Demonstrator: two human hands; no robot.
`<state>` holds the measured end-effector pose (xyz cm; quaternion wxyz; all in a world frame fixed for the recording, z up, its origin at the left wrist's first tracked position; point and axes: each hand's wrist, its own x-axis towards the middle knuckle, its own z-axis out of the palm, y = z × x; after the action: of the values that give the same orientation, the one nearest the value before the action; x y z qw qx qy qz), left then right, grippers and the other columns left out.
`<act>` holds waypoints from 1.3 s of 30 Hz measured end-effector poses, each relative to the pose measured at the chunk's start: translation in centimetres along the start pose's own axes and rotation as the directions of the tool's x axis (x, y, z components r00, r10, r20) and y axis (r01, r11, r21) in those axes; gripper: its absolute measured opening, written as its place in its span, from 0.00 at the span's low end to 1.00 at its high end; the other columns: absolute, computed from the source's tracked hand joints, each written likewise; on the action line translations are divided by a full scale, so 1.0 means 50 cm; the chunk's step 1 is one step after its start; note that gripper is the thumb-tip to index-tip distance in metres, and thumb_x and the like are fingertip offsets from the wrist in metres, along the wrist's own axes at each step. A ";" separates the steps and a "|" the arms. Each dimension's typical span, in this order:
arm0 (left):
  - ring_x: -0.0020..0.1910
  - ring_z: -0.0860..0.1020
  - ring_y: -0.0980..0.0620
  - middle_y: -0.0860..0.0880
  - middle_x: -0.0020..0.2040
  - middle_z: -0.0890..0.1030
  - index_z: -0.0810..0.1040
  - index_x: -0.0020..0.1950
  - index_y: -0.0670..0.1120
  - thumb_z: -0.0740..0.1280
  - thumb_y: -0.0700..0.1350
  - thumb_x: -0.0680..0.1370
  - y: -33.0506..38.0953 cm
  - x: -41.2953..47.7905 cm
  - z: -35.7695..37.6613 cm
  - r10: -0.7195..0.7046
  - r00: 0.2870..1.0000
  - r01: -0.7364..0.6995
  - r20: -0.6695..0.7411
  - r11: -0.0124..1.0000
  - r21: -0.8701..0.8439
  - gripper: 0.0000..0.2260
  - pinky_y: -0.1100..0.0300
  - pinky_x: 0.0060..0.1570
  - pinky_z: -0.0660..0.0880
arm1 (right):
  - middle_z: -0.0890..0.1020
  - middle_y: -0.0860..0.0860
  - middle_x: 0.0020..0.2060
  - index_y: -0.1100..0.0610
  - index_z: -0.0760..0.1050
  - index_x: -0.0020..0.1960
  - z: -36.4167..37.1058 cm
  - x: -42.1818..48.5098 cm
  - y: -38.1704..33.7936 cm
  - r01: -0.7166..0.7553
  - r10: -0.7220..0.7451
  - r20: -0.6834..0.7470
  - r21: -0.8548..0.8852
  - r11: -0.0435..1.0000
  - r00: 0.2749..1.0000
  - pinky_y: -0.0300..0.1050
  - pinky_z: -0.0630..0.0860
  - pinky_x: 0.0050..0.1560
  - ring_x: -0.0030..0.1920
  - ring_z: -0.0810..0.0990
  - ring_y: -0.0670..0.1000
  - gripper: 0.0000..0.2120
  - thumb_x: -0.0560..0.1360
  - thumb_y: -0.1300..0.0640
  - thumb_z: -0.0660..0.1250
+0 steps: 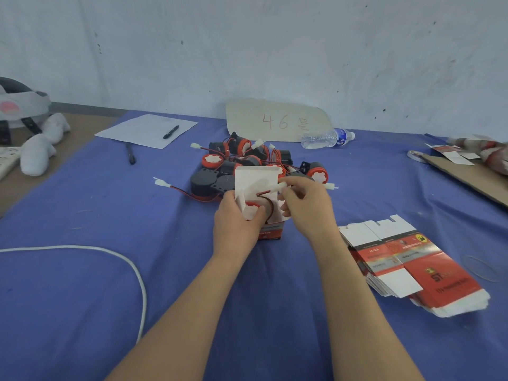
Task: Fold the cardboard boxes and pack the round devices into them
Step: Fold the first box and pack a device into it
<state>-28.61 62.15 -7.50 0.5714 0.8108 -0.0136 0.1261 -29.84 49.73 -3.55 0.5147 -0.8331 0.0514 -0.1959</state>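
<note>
At the far left edge, a white and grey headset-like device (pixel 20 104) sits beside two white lumpy foam shapes (pixel 37 154). A white cable (pixel 115 255) curves over the near left of the blue cloth-covered table (pixel 96 193). Farther back lies a white sheet of paper (pixel 143 133) with a black pen (pixel 171 132) on it, and a second black pen (pixel 130 154) lies just off its near edge.

In the middle, a pile of black and orange round devices (pixel 244 158) with red wires and white plugs lies on the cloth. Just near of it, an open red and white cardboard box (pixel 257 182) stands with its white lid flap raised. The left hand (pixel 236 226) grips the box's left side, thumb on the orange face of a round device (pixel 251 209) sitting in the box's mouth. The right hand (pixel 308 204) pinches the white plug (pixel 281 186) at the end of that device's red wire, above the box.

Against the far wall leans a pale cardboard sign (pixel 277 119) marked "46", with a clear plastic water bottle (pixel 327 138) lying to its right. On the near right is a stack of flat, unfolded red and white boxes (pixel 406 262); at the far right, a brown cardboard sheet (pixel 467 177).
</note>
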 end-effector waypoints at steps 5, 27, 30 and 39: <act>0.55 0.76 0.48 0.49 0.55 0.77 0.69 0.58 0.48 0.71 0.49 0.73 0.000 -0.001 0.000 0.004 1.000 -0.004 0.010 1.000 0.003 0.17 0.51 0.51 0.76 | 0.82 0.50 0.42 0.51 0.78 0.56 -0.001 -0.003 -0.004 0.026 -0.029 -0.053 -0.060 0.998 0.998 0.26 0.69 0.28 0.34 0.77 0.44 0.14 0.77 0.63 0.60; 0.56 0.76 0.47 0.47 0.57 0.77 0.70 0.59 0.45 0.71 0.50 0.72 0.001 0.000 -0.001 0.004 1.000 -0.004 0.003 1.000 0.015 0.20 0.49 0.53 0.76 | 0.81 0.51 0.43 0.55 0.71 0.62 0.005 -0.001 -0.003 0.099 -0.137 -0.172 -0.209 0.973 0.976 0.34 0.74 0.39 0.41 0.78 0.48 0.14 0.78 0.63 0.63; 0.56 0.75 0.47 0.47 0.57 0.77 0.70 0.59 0.45 0.71 0.50 0.72 0.001 -0.001 -0.001 0.003 1.000 -0.004 0.010 1.000 0.010 0.20 0.47 0.54 0.76 | 0.80 0.52 0.44 0.53 0.67 0.67 0.017 -0.004 -0.003 0.137 -0.166 -0.083 -0.282 0.950 0.983 0.45 0.75 0.42 0.44 0.78 0.52 0.19 0.78 0.63 0.62; 0.57 0.75 0.46 0.47 0.57 0.77 0.71 0.61 0.44 0.71 0.50 0.73 -0.003 0.002 0.000 0.023 1.000 -0.023 -0.001 0.999 0.037 0.20 0.46 0.54 0.75 | 0.80 0.53 0.54 0.54 0.74 0.66 0.026 -0.006 0.008 0.203 -0.205 0.044 -0.448 0.871 0.978 0.44 0.72 0.50 0.52 0.76 0.53 0.16 0.79 0.61 0.61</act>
<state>-28.51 62.19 -7.63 0.5547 0.8210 -0.0204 0.1335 -29.57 50.72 -4.49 0.2843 -0.9297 0.0085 -0.2338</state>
